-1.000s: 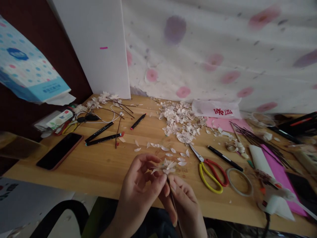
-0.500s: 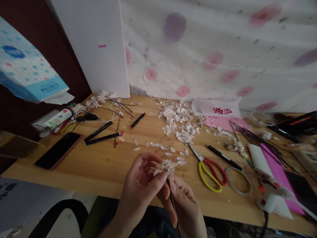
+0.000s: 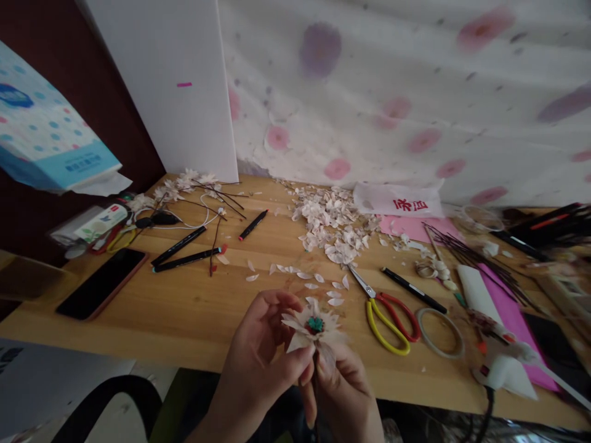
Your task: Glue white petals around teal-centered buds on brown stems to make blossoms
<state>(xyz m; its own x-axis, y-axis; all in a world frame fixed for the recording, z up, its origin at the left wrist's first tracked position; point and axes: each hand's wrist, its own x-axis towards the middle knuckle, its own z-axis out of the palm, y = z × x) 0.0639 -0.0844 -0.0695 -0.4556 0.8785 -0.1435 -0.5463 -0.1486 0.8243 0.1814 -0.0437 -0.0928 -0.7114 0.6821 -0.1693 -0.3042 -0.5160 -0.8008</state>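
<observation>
Between my hands, close to the table's front edge, is a handmade flower [image 3: 318,326] with pale pointed petals, a teal centre and a dark thin stem. My left hand [image 3: 263,357] pinches its petals from the left, thumb in front and the other fingers curled behind. Below the bloom, my right hand [image 3: 346,394] grips the stem between thumb and fingers. Loose pale petals [image 3: 314,278] lie in a row just beyond the flower. To the right rest scissors [image 3: 390,320] with one yellow and one red handle.
A heap of pale petals [image 3: 325,215] lies at the back. Right of the scissors are a black marker [image 3: 413,289], a tape roll [image 3: 441,333], dark stems [image 3: 475,264] and a white glue gun [image 3: 503,369]. At left lie a phone [image 3: 102,284], several markers and finished flowers [image 3: 189,181].
The flower has tipped toward me, so its teal centre now faces up into view. Both hands still hold it. The whole view has shifted slightly.
</observation>
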